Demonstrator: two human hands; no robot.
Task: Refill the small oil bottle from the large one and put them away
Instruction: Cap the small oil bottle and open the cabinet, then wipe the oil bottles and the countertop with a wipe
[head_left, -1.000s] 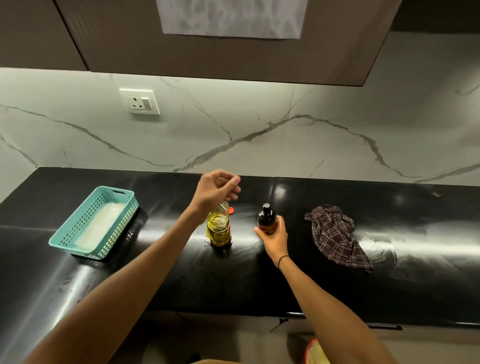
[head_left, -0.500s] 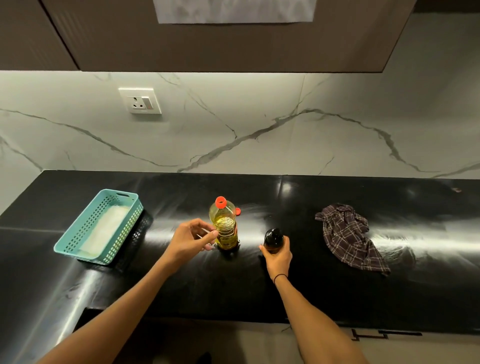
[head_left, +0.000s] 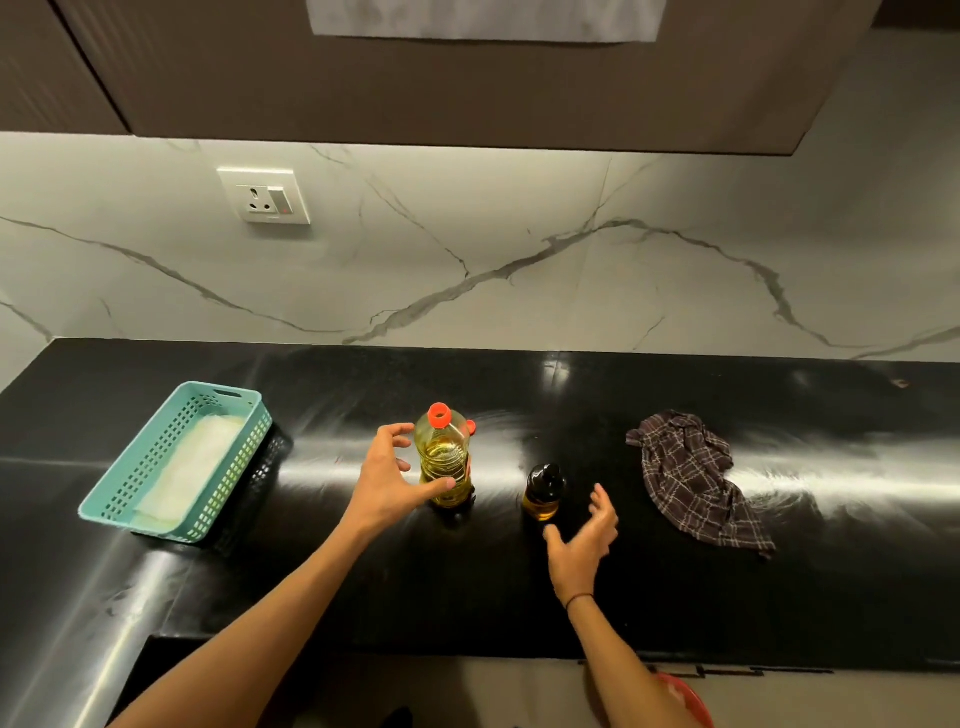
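Spreading wide beside large bottle (head_left: 444, 457), left hand (head_left: 387, 480) fingers; right hand (head_left: 584, 540) loose, near small bottle (head_left: 543, 491).

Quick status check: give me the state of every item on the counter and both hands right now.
large oil bottle: upright, red cap on, partly filled
small oil bottle: upright, dark cap on
left hand: open, fingers spread around the large oil bottle, thumb at its side
right hand: open, beside the small oil bottle, holding nothing
teal basket: upright, white liner inside
checked cloth: crumpled on the counter
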